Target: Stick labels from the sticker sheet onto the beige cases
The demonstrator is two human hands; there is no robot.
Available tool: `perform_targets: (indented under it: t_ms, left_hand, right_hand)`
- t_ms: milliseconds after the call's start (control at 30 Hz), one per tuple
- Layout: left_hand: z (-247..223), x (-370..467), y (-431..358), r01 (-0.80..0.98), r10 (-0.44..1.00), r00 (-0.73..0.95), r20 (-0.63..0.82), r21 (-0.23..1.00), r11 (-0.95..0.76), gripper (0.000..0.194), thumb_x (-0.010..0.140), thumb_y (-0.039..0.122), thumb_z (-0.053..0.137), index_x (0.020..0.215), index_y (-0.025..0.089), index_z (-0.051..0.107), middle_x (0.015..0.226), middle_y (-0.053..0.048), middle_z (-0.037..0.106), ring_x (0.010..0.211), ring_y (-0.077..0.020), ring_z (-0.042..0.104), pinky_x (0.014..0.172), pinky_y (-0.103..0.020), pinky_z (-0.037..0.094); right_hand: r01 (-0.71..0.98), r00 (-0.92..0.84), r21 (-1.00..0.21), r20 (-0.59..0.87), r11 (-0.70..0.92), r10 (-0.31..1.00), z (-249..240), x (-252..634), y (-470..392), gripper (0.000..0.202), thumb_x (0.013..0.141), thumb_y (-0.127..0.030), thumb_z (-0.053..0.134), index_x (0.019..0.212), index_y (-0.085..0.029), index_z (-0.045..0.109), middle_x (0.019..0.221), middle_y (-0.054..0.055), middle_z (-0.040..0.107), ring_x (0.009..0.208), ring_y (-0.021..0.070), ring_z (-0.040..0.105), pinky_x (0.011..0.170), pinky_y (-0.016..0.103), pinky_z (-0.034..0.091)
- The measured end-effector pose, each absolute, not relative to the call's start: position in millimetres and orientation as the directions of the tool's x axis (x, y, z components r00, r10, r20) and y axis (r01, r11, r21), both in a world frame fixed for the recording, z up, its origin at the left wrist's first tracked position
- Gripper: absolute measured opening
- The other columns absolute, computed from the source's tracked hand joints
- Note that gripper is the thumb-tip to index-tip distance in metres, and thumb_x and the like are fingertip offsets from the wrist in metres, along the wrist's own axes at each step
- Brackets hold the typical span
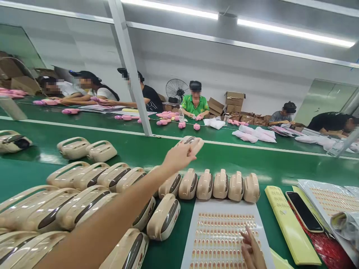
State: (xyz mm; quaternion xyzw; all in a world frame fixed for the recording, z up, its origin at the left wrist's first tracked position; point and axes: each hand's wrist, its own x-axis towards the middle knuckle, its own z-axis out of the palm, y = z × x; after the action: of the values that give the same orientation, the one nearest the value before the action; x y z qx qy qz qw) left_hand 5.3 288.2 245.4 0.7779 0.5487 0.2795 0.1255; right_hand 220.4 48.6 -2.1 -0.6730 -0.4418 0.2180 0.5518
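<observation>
My left hand (179,155), at the end of an arm stretched across the workbench, is closed around a beige plastic housing (198,145) with a dark panel. That housing is held above the far side of the row; part of it is hidden by the fingers. My right hand (252,249) is over a white sticker sheet (221,224) with rows of small oval gold-and-red stickers. Its fingers are extended and slightly apart, and no object shows in them. Just behind the sheet stands a row of similar beige housings (220,185) with loop handles.
Many more beige housings (85,203) crowd the left of the green bench (252,164). At right lie a yellow pad (291,224), a phone (304,212) and further sticker sheets (331,198). A slanted metal post (131,67) rises ahead. Several people sit beyond, among pink items.
</observation>
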Motion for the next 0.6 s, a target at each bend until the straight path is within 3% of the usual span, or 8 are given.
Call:
perform_targets:
  t_ms: [100, 133, 200, 333, 400, 467, 533, 600]
  left_hand:
    - [230, 26, 209, 0.636, 0.805, 0.36, 0.471, 0.507, -0.581, 0.015, 0.07, 0.018, 0.061, 0.059, 0.022, 0.052, 0.058, 0.002, 0.049, 0.059, -0.0175, 0.048, 0.058, -0.03, 0.031]
    - [221, 33, 184, 0.431, 0.634, 0.421, 0.648, 0.472, -0.769, 0.015, 0.073, 0.015, 0.055, 0.06, 0.022, 0.053, 0.056, 0.001, 0.048, 0.053, -0.0171, 0.044, 0.054, -0.031, 0.029]
    - [202, 48, 138, 0.294, 0.525, 0.474, 0.707, 0.435, -0.851, 0.02, 0.079, 0.014, 0.046, 0.063, 0.023, 0.055, 0.054, -0.001, 0.048, 0.049, -0.0177, 0.04, 0.051, -0.031, 0.027]
    - [167, 62, 78, 0.113, 0.384, 0.558, 0.736, 0.39, -0.914, 0.018, 0.08, 0.016, 0.049, 0.072, 0.024, 0.063, 0.055, -0.003, 0.055, 0.048, -0.0187, 0.045, 0.049, -0.031, 0.031]
    - [151, 60, 66, -0.001, 0.426, 0.469, 0.774, 0.483, -0.876, 0.016, 0.074, 0.02, 0.062, 0.089, 0.027, 0.066, 0.073, -0.006, 0.065, 0.065, -0.0212, 0.056, 0.062, -0.031, 0.041]
    - [134, 54, 61, -0.163, 0.675, 0.268, 0.687, 0.723, -0.671, 0.037, 0.068, 0.026, 0.07, 0.104, 0.029, 0.063, 0.1, -0.007, 0.066, 0.095, -0.0246, 0.057, 0.084, -0.033, 0.039]
    - [118, 51, 59, -0.406, 0.91, 0.265, 0.318, 0.893, -0.194, 0.035, 0.072, 0.037, 0.066, 0.105, 0.028, 0.063, 0.108, -0.006, 0.064, 0.113, -0.0265, 0.048, 0.095, -0.036, 0.034]
    - [103, 51, 55, -0.534, 0.824, 0.567, 0.018, 0.769, 0.351, 0.037, 0.076, 0.05, 0.056, 0.099, 0.022, 0.066, 0.102, -0.008, 0.067, 0.117, -0.0301, 0.046, 0.097, -0.043, 0.033]
  right_hand:
    - [0.15, 0.356, -0.977, 0.195, 0.15, 0.914, 61, 205, 60, 0.057, 0.084, -0.051, 0.046, 0.135, -0.043, 0.022, 0.128, 0.001, 0.051, 0.114, 0.0257, 0.052, 0.091, 0.042, 0.044]
    - [0.057, 0.353, -0.973, 0.231, 0.225, 0.907, 85, 197, 65, 0.06, 0.085, -0.049, 0.045, 0.137, -0.04, 0.018, 0.133, 0.002, 0.047, 0.119, 0.0248, 0.047, 0.095, 0.042, 0.041]
    - [-0.131, 0.36, -0.938, 0.256, 0.32, 0.897, 124, 182, 72, 0.068, 0.082, -0.046, 0.05, 0.138, -0.031, 0.015, 0.137, 0.007, 0.041, 0.123, 0.0239, 0.043, 0.097, 0.042, 0.039]
    - [-0.359, 0.47, -0.888, 0.092, 0.285, 0.878, 154, 175, 65, 0.068, 0.074, -0.035, 0.057, 0.134, -0.027, 0.026, 0.114, 0.008, 0.057, 0.094, 0.019, 0.06, 0.075, 0.032, 0.051]
    - [-0.419, 0.479, -0.881, -0.011, 0.218, 0.878, 150, 184, 50, 0.059, 0.071, -0.032, 0.055, 0.127, -0.024, 0.036, 0.092, 0.004, 0.063, 0.075, 0.016, 0.061, 0.06, 0.026, 0.05]
    - [-0.436, 0.439, -0.891, -0.088, 0.127, 0.894, 144, 195, 34, 0.052, 0.066, -0.029, 0.055, 0.117, -0.021, 0.046, 0.075, 0.0, 0.062, 0.062, 0.0136, 0.058, 0.05, 0.022, 0.045]
    - [-0.395, 0.379, -0.918, -0.145, 0.019, 0.914, 140, 202, 20, 0.046, 0.061, -0.028, 0.056, 0.106, -0.019, 0.053, 0.065, -0.002, 0.058, 0.055, 0.012, 0.054, 0.045, 0.02, 0.04]
    - [-0.288, 0.305, -0.952, -0.191, -0.101, 0.933, 138, 206, 13, 0.042, 0.063, -0.031, 0.055, 0.103, -0.019, 0.054, 0.064, -0.003, 0.055, 0.052, 0.0118, 0.051, 0.044, 0.021, 0.039]
